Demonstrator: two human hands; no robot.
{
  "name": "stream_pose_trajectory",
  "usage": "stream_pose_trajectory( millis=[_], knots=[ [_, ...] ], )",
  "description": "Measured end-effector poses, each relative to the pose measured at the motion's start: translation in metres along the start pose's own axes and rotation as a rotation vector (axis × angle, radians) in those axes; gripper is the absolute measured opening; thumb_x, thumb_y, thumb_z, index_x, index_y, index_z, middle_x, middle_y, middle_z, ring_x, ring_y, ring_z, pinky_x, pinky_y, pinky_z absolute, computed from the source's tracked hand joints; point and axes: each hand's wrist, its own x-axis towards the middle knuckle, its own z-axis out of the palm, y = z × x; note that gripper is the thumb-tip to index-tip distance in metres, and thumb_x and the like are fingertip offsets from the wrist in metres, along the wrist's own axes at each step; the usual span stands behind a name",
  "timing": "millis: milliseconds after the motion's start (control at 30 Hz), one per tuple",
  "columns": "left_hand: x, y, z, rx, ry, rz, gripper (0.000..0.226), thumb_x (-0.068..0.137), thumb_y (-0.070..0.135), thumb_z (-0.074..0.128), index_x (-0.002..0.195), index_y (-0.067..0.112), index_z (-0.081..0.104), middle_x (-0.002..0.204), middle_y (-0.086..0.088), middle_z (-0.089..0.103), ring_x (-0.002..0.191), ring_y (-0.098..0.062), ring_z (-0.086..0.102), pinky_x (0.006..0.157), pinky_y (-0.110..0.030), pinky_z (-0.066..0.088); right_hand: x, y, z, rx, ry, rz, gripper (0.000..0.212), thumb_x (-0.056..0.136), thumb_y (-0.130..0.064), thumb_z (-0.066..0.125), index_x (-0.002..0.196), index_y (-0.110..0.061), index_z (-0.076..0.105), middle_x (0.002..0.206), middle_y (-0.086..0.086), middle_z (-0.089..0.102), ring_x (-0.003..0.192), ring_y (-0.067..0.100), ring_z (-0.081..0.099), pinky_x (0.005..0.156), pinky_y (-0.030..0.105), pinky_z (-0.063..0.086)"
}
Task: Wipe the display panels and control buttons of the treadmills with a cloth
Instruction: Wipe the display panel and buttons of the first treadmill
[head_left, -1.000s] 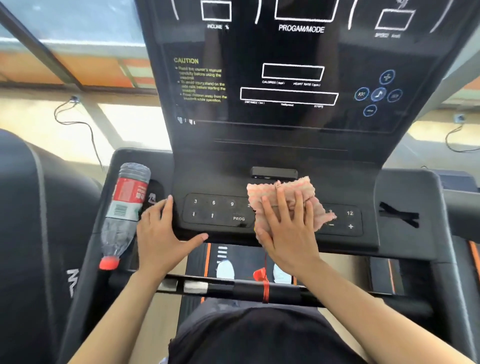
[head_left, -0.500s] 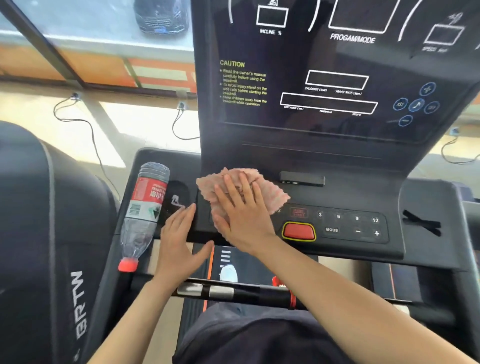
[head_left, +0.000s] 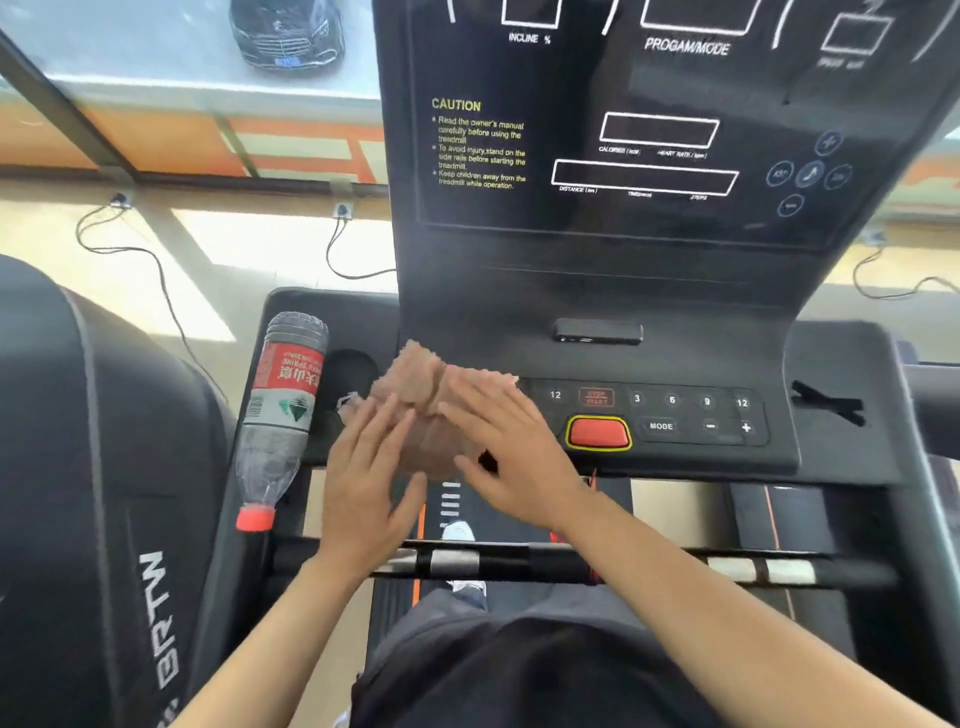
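Observation:
A pink cloth (head_left: 423, 387) lies on the left end of the treadmill's button strip (head_left: 675, 413), below the dark display panel (head_left: 649, 156). My right hand (head_left: 511, 457) lies flat on the cloth's right part, fingers spread, pressing it to the console. Fingers apart, my left hand (head_left: 371, 483) touches the cloth's lower left edge with its fingertips. Both hands are blurred. The red stop button (head_left: 597, 432) and the number, MODE, minus and plus keys to the right of the cloth are uncovered.
A plastic water bottle (head_left: 283, 410) with a red label and cap lies tilted in the left cup recess. A black handlebar (head_left: 571, 564) crosses below my hands. A neighbouring black treadmill (head_left: 78, 467) fills the left side. Cables (head_left: 156, 270) trail on the floor beyond.
My right hand slid the cloth leftward along the button strip, uncovering the red button and right keys. My left hand left the console edge and came onto the cloth.

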Motion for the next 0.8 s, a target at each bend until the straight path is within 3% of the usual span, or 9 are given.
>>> stream_pose_trajectory(
  millis=[67,133,200,267,400,667,800],
  knots=[
    [0.016,-0.001,0.006,0.139,-0.152,0.076,0.069,0.095,0.042,0.059,0.157,0.019,0.04,0.169,-0.008,0.027,0.158,-0.034,0.019,0.124,-0.06,0.022,-0.038,0.022,-0.01,-0.068,0.199,0.131,0.042,0.091,-0.028,0.063,0.13,-0.014,0.067,0.144,0.003,0.06,0.131,0.027,0.054,0.108,0.052,0.043],
    [0.033,-0.001,0.014,0.274,-0.272,0.071,0.071,0.101,0.059,0.042,0.163,0.028,0.026,0.174,-0.005,0.012,0.16,-0.033,0.008,0.127,-0.059,0.015,-0.076,0.042,-0.02,-0.149,0.291,0.29,0.039,0.089,-0.029,0.062,0.123,-0.013,0.071,0.136,0.002,0.065,0.122,0.027,0.059,0.099,0.052,0.047],
    [0.043,0.001,0.024,0.376,-0.338,0.026,0.074,0.101,0.068,0.026,0.165,0.031,0.017,0.174,-0.006,0.003,0.16,-0.036,0.001,0.128,-0.059,0.009,-0.111,0.054,-0.028,-0.254,0.334,0.467,0.043,0.089,-0.035,0.061,0.126,-0.014,0.069,0.137,0.002,0.063,0.123,0.03,0.056,0.101,0.051,0.045],
    [0.05,0.005,0.033,0.435,-0.352,-0.013,0.077,0.101,0.069,0.023,0.165,0.03,0.011,0.174,-0.009,0.0,0.16,-0.04,-0.001,0.128,-0.06,0.008,-0.136,0.06,-0.032,-0.32,0.356,0.658,0.054,0.088,-0.044,0.059,0.133,-0.013,0.064,0.144,0.007,0.057,0.13,0.035,0.049,0.105,0.052,0.04],
    [0.066,0.021,0.048,0.5,-0.365,-0.068,0.082,0.099,0.07,0.008,0.166,0.023,0.007,0.173,-0.014,0.002,0.159,-0.043,0.002,0.124,-0.067,0.011,-0.163,0.068,-0.037,-0.347,0.321,0.946,0.08,0.087,-0.063,0.049,0.149,-0.013,0.046,0.161,0.016,0.036,0.15,0.041,0.026,0.117,0.058,0.026],
    [0.078,0.072,0.084,0.54,-0.385,0.074,0.076,0.104,0.061,0.019,0.165,0.014,0.014,0.172,-0.016,0.013,0.158,-0.043,0.011,0.124,-0.066,0.011,-0.194,0.113,-0.069,-0.294,0.368,1.134,0.093,0.088,-0.07,0.048,0.159,-0.012,0.028,0.169,0.016,0.018,0.157,0.037,0.01,0.123,0.058,0.013],
    [0.084,0.116,0.115,0.507,-0.414,0.123,0.072,0.105,0.055,0.019,0.164,0.014,0.019,0.172,-0.014,0.015,0.158,-0.042,0.012,0.124,-0.066,0.009,-0.213,0.136,-0.084,-0.272,0.314,1.103,0.093,0.088,-0.069,0.05,0.159,-0.012,0.029,0.167,0.012,0.027,0.156,0.031,0.017,0.124,0.053,0.017]
  ],
)
